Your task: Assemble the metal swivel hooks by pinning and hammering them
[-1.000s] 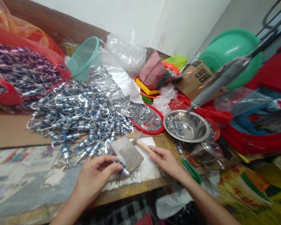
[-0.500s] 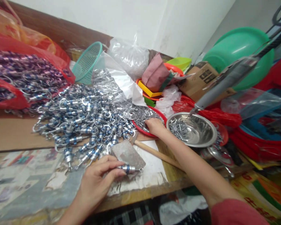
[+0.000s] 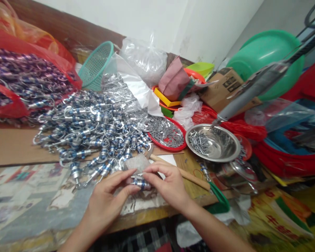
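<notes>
My left hand (image 3: pixel 107 194) pinches a silver-and-blue metal fitting (image 3: pixel 142 184), a short cylinder lying sideways above the table edge. Over its right end comes my right hand (image 3: pixel 169 182), thumb and fingers closed at the fitting; whatever small piece they hold is hidden. Just behind the fingers sits a grey stone block (image 3: pixel 136 162), partly covered by them. A hammer (image 3: pixel 194 177) with a wooden handle lies behind my right hand. Beyond it stands a red tray (image 3: pixel 184 142) full of small silver metal pieces. Many similar fittings with hooks form a pile (image 3: pixel 94 129) at the left.
A steel bowl (image 3: pixel 235 154) with metal pins stands right of the tray. A grey-handled lever (image 3: pixel 241 101) slants over it. Farther back are a turquoise basket (image 3: pixel 97 66), a cardboard box (image 3: pixel 223 87) and a green basin (image 3: pixel 267 59). A red bag (image 3: pixel 68 66) of purple fittings lies left.
My right hand has come back from the red tray to the fitting in my left hand. The left hand still holds the fitting in about the same place.
</notes>
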{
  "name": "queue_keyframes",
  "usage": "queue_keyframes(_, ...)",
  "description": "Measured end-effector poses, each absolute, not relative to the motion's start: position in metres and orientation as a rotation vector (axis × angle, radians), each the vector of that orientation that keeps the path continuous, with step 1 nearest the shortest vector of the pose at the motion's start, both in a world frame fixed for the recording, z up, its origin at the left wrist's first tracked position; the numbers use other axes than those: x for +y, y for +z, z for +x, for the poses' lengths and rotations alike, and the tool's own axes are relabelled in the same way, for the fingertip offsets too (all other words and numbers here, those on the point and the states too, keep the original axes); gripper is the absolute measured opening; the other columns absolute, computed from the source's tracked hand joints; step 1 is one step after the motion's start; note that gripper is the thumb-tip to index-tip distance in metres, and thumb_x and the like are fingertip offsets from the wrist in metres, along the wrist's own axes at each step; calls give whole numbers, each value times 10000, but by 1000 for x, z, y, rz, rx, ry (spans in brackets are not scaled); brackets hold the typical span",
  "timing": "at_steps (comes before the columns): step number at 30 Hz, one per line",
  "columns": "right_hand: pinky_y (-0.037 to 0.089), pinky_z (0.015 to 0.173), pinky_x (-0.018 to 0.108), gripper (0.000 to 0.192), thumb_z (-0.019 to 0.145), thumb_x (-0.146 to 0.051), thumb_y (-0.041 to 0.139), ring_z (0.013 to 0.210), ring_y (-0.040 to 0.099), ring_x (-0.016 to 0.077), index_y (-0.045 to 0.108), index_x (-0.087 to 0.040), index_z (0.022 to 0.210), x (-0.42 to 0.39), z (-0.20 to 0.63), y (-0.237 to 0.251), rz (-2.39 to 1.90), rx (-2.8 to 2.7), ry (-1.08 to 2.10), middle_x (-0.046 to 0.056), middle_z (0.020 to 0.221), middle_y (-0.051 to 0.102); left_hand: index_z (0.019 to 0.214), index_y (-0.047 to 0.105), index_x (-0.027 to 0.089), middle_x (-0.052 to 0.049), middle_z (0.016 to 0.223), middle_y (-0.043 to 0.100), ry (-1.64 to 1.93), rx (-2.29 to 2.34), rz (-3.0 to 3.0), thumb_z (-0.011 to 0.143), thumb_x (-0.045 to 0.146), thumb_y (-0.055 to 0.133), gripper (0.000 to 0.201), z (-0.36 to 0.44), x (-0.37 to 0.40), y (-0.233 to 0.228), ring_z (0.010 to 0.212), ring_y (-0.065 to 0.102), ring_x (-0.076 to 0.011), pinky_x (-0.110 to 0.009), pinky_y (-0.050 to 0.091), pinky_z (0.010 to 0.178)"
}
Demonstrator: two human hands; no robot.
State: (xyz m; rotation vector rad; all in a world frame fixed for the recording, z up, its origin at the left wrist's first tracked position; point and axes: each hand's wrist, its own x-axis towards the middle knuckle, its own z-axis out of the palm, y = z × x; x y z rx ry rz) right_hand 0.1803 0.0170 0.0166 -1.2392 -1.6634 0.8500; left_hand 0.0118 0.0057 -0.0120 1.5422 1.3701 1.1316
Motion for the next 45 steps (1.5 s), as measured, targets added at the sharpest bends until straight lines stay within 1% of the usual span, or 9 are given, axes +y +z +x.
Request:
queue_keyframes(10,452,632,241,89,742,-168,620,667,575,129,659,-179,662,7,172,15,-1188,-1678,914,1,663,626,839,751,270,-4,704,703,1162,1222,1599,710,207,642,180,13,3,-14,667,636,-162,-232,481,603)
queue_keyframes(16,435,634,240,130,775,-150,569,671,554,123,632,-179,665,4,173,18,-1227,-1763,825,-8,665,589,842,751,264,-7,722,707,1179,1244,1564,686,215,666,184,14,4,-13,675,636,-169,-237,480,606)
queue_keyframes(23,451,626,237,140,808,-171,551,668,560,125,626,-174,690,3,175,20,-1190,-1828,831,-3,677,587,753,763,263,-9,672,691,1117,1225,1509,690,231,657,127,15,3,-7,648,624,-172,-246,471,592)
queue_keyframes(26,486,680,256,62,801,-197,581,756,590,146,626,-175,836,-2,178,14,-1088,-1855,685,26,777,616,686,761,261,-4,666,701,1145,1205,1335,652,233,688,85,15,2,-5,656,631,-171,-243,485,606)
queue_keyframes(29,511,717,277,215,793,-164,590,833,608,165,586,-188,1007,-7,186,4,-906,-1993,344,66,893,643,646,757,254,-6,675,717,1153,1199,1221,617,244,716,51,13,1,-2,664,640,-179,-255,497,636)
queue_keyframes(32,520,704,274,271,835,-86,484,857,628,165,584,-200,1059,-9,196,1,-736,-2168,24,88,938,670,640,757,242,-25,693,731,1078,1234,1265,614,283,717,63,10,0,4,672,646,-200,-282,496,656)
queue_keyframes(35,527,714,295,250,853,-106,469,874,639,185,607,-165,1053,-9,201,6,-641,-2290,-83,110,944,685,642,751,244,-26,683,712,1014,1252,1421,643,306,690,87,9,-1,11,663,638,-200,-284,481,650)
queue_keyframes(41,541,710,269,274,851,-89,460,866,645,163,637,-172,1043,-10,198,10,-677,-2177,62,100,971,686,637,734,257,-20,786,699,1034,1233,1526,677,314,657,104,5,-1,18,741,634,-198,-267,472,691)
queue_keyframes(45,550,678,221,241,815,-69,515,787,659,138,690,-175,942,-12,191,9,-782,-2019,309,91,910,690,685,731,226,-25,725,734,920,1200,1293,692,352,649,150,6,-5,15,691,645,-199,-274,497,666)
